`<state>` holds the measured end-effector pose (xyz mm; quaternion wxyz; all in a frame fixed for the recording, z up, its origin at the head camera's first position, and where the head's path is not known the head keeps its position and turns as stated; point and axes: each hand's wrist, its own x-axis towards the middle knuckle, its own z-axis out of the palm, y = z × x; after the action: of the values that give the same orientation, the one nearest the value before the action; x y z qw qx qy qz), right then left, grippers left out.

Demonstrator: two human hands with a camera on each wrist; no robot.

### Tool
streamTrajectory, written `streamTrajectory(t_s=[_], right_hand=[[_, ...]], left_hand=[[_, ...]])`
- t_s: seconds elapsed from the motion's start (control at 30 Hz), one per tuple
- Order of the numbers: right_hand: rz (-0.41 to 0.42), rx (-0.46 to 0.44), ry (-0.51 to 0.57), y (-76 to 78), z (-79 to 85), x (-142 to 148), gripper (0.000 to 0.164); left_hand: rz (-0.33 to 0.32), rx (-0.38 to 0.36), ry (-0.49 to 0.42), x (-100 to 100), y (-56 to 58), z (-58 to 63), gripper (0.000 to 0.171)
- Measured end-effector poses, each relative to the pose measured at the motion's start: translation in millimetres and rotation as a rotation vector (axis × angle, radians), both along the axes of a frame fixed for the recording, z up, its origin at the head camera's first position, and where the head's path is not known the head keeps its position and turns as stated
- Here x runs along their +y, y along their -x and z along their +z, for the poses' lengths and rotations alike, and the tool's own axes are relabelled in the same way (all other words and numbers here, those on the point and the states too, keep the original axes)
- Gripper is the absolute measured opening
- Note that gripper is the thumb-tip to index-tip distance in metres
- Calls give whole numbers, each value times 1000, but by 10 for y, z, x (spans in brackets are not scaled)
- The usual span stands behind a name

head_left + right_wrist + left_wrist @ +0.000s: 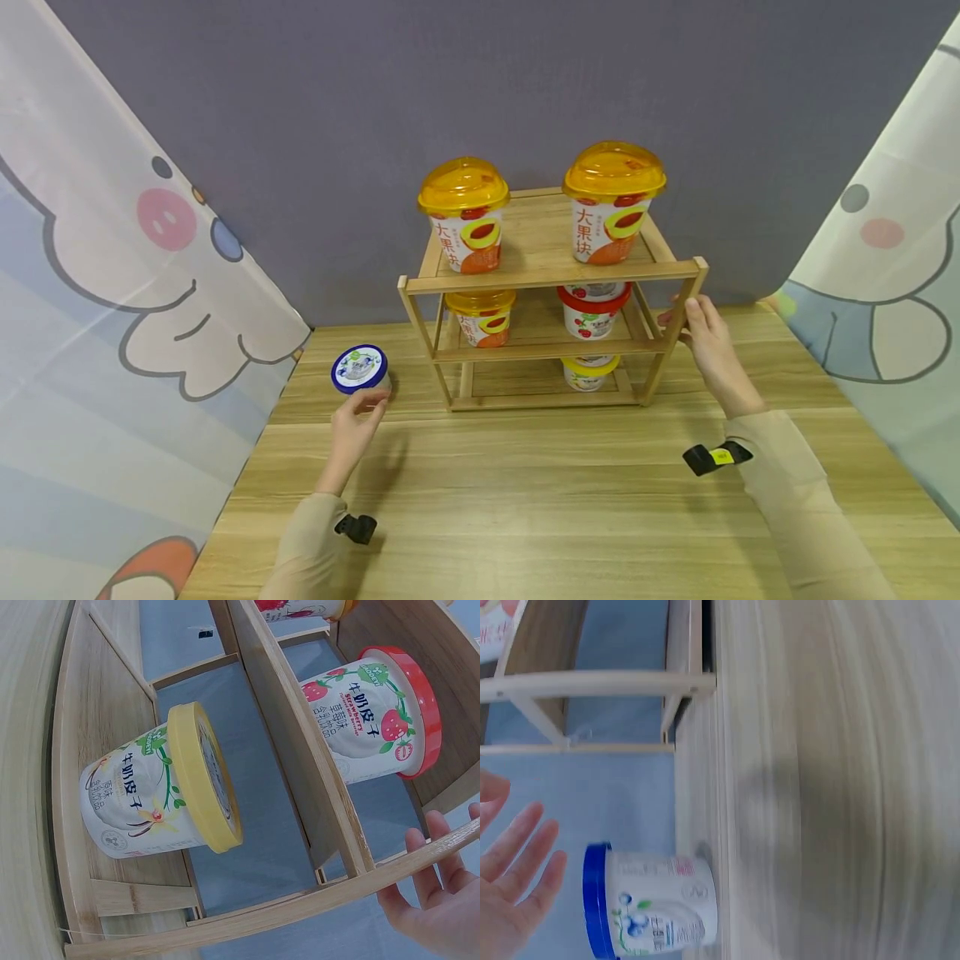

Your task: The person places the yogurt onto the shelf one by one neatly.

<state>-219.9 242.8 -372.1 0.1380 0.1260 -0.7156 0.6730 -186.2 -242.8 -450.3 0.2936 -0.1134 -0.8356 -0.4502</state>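
A white tub with a blue lid (360, 369) stands on the table left of the wooden rack. My left hand (356, 427) is at the near side of this tub in the head view. In the left wrist view, its loosely bent fingers (532, 862) are spread beside the blue lid, apart from it and holding nothing. My right hand (708, 346) grips the front right post of the rack (684, 312). In the right wrist view the fingers (450, 874) show past the post, partly hidden by it.
Two orange-domed cups (468, 229) (611, 217) stand on the top shelf. On the middle shelf are another orange-lidded cup (483, 321) and a red-lidded tub (590, 321). A yellow-lidded tub (161, 787) sits on the bottom shelf. Printed curtains hang at both sides.
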Motion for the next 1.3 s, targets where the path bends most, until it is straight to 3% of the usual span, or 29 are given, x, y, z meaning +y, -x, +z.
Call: streamTrajectory(t_s=[0.23,0.4,0.63,0.77,0.93,1.3], right_hand=[[-6,2,-12,-7,18,-8,24],[8,9,24,-8,21,-11,23],[4,10,18,-12,20,-4,27],[0,9,11,-11,18,-6,25],[-4,12,14,-8,14,-13,24],[12,29,67,2,3,-18,22]], left_hand=[[143,62,-15,-170,108,6,16],[221,-3,-37,-314,214,-44,20],[171,-270,-21,-441,309,-87,37],[167,-363,14,-481,370,-141,48],[181,-406,59,-510,421,-205,59],[200,-433,26,-502,468,-260,63]])
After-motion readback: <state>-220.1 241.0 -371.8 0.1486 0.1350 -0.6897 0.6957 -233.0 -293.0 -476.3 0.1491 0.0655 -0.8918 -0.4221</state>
